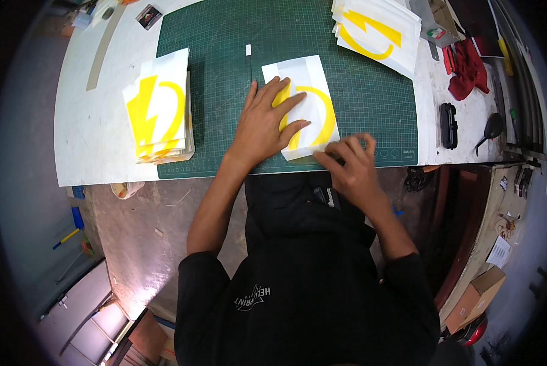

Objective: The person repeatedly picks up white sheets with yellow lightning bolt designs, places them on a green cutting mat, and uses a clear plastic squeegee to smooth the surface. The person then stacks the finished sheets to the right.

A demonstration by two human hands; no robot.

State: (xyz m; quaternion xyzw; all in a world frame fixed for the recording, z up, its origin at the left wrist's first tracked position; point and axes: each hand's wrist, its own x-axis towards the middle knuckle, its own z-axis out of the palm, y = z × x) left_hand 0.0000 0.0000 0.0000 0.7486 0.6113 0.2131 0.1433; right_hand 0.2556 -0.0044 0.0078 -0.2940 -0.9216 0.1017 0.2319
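I see the sheet (313, 107), white with yellow shapes, lying on the green mat (218, 67) near the front edge of the table (84, 134), its top tilted slightly left. The left hand (262, 125) rests on it, palm down, fingers spread apart, thumb reaching toward the lower middle. The right hand (354, 168) is at the sheet's lower right corner, fingers curled, thumb and forefinger close to the bottom edge; from here I can't tell whether they are clamped on it. To the left I have one stack (163, 116) of similar sheets, and at the far right a second pile (377, 33), both partly on the mat. Right of the mat lie a black case (448, 125) and a red cloth (468, 73).
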